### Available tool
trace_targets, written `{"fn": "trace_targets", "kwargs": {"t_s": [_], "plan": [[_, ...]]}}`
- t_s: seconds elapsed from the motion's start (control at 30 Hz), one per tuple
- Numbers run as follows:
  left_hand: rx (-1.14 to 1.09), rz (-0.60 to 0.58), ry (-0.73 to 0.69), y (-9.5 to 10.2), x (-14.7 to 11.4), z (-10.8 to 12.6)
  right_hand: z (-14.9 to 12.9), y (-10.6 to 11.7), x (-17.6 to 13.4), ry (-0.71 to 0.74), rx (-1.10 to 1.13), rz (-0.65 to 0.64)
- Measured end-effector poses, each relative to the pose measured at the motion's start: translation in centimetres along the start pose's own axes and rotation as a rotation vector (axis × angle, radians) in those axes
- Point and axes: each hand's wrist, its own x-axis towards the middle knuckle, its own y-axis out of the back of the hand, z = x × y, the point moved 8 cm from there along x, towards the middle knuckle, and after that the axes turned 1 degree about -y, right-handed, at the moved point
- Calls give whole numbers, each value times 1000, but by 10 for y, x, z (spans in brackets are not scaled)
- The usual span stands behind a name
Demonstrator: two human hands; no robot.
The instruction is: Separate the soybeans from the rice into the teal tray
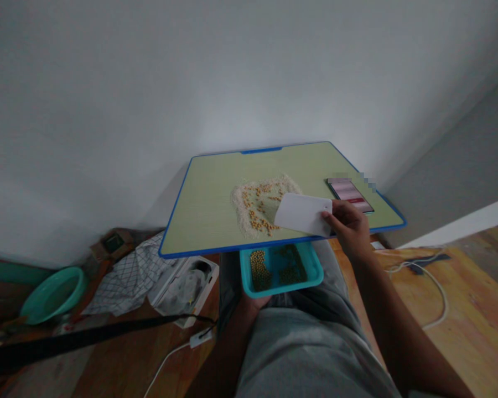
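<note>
My right hand (348, 221) is closed on a white plastic scraper (302, 213), pinching its right end with the thumb on top. The scraper's left edge is at a patch of soybeans (257, 218) and white rice grains (243, 218) spread on the yellow-green tabletop (207, 193). My left hand (255, 301) supports a turquoise plastic tray (282, 290) from below, just under the table's near edge; most of its fingers are hidden. Inside the tray, soybeans (259, 265) lie at the left and darker greenish beans (294, 268) at the right.
A smartphone (351, 193) lies at the table's right side. The table's far edge is close to a white wall (249, 72). On the floor at left are a green basin (56, 296), a checked cloth (128, 276) and an open white box (186, 287). A white cable (442, 293) runs along the right.
</note>
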Motion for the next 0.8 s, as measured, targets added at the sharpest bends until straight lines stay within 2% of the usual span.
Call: {"fn": "trace_targets", "kwargs": {"t_s": [0.13, 0.3, 0.5, 0.63, 0.8], "plan": [[-5, -8, 16, -12, -6, 0, 0, -1, -1, 19, -24, -15], [-10, 19, 49, -18, -11, -1, -1, -2, -2, 26, -13, -29], [-7, 78, 16, -17, -13, 2, -2, -2, -2, 5, -12, -19], [6, 39, 38, -20, -13, 0, -1, -1, -3, 2, -8, -23], [18, 73, 1, -11, -9, 2, -1, -1, -3, 14, -6, -27]]}}
